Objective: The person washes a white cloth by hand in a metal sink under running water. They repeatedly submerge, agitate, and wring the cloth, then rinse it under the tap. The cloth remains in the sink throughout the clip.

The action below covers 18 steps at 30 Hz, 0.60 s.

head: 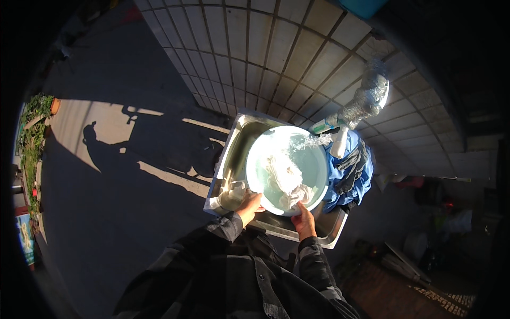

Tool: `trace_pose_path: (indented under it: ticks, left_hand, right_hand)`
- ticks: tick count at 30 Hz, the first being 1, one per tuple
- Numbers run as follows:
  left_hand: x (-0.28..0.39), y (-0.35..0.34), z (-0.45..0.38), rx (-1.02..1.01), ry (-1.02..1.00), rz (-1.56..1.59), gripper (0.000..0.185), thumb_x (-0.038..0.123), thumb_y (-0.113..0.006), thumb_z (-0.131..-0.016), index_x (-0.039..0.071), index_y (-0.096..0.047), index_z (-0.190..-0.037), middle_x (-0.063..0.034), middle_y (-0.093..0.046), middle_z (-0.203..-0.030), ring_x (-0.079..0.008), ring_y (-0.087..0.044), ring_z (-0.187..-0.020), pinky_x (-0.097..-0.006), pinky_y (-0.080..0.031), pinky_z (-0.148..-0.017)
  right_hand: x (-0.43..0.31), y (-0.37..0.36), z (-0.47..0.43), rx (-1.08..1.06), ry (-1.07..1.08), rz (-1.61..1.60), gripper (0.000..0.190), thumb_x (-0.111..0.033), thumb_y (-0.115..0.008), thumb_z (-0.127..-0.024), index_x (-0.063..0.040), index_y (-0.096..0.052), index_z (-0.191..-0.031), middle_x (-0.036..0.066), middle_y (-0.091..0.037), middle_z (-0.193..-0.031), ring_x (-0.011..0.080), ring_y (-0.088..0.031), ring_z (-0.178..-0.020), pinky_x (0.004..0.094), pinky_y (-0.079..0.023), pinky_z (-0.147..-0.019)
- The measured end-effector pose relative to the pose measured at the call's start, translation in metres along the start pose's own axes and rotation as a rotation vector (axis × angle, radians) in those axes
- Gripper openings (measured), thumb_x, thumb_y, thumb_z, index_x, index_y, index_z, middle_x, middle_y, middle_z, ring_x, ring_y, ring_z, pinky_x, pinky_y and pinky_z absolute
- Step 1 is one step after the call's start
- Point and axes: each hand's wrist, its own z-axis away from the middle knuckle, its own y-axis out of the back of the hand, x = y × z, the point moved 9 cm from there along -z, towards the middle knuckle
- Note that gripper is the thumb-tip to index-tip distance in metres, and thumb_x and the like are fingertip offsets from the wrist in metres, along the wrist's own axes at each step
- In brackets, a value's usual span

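Note:
A pale round plastic basin (275, 209) of water sits in a stainless steel sink (234, 153). Wet white cloth (285, 177) lies in the water, bunched towards the near rim. My left hand (250, 206) grips the basin's near-left rim. On the near-right side, my right hand (304, 221) has its thumb over the rim, close to the cloth; its other fingers are partly hidden below. Water (312, 141) splashes into the far side of the basin beside a white tap spout (339, 142).
Blue and dark clothes (350, 171) are heaped over the sink's right side. A pipe wrapped in clear plastic (370, 93) runs along the tiled wall (271, 48) behind. Potted plants (34, 131) line the far left, past the shaded concrete ground (99, 223).

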Motion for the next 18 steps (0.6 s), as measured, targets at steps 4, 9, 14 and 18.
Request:
trace_pose_path:
  ticks: [4, 9, 14, 18]
  left_hand:
    - [0.004, 0.001, 0.005, -0.017, -0.002, -0.007, 0.042, 0.029, -0.055, -0.103, 0.0, -0.055, -0.133, -0.0167, -0.067, -0.118, -0.0277, -0.07, -0.098, -0.0447, -0.062, -0.087]
    - [0.012, 0.001, 0.013, -0.039, -0.017, -0.029, 0.039, 0.028, -0.057, -0.102, -0.002, -0.059, -0.127, -0.0148, -0.068, -0.116, -0.0259, -0.069, -0.1, -0.0431, -0.061, -0.089]
    - [0.028, -0.002, 0.027, -0.067, -0.011, 0.01, 0.038, 0.022, -0.065, -0.095, 0.006, -0.053, -0.126, -0.0092, -0.066, -0.108, -0.0197, -0.066, -0.089, -0.0334, -0.059, -0.072]
    - [0.036, -0.005, 0.037, -0.074, 0.03, -0.002, 0.038, 0.022, -0.07, -0.092, 0.012, -0.054, -0.125, -0.0025, -0.064, -0.106, -0.0138, -0.061, -0.093, -0.0266, -0.055, -0.066]
  right_hand:
    - [0.0, -0.007, -0.003, -0.01, 0.026, -0.019, 0.032, -0.034, -0.084, -0.085, -0.016, -0.069, -0.106, 0.0, -0.066, -0.087, 0.0168, -0.061, -0.069, 0.0315, -0.046, -0.053]
    - [0.0, -0.007, 0.001, 0.045, 0.008, -0.034, 0.024, -0.031, -0.084, -0.086, -0.019, -0.07, -0.102, -0.004, -0.065, -0.086, 0.0148, -0.059, -0.07, 0.0302, -0.042, -0.054]
    - [-0.001, -0.011, 0.006, 0.033, 0.002, -0.042, 0.022, -0.03, -0.083, -0.087, -0.018, -0.07, -0.101, -0.003, -0.066, -0.088, 0.0147, -0.06, -0.072, 0.0306, -0.043, -0.055]
    - [0.0, -0.009, 0.006, 0.06, -0.007, -0.04, 0.022, -0.031, -0.083, -0.087, -0.018, -0.07, -0.101, -0.003, -0.067, -0.089, 0.0149, -0.06, -0.073, 0.0308, -0.044, -0.056]
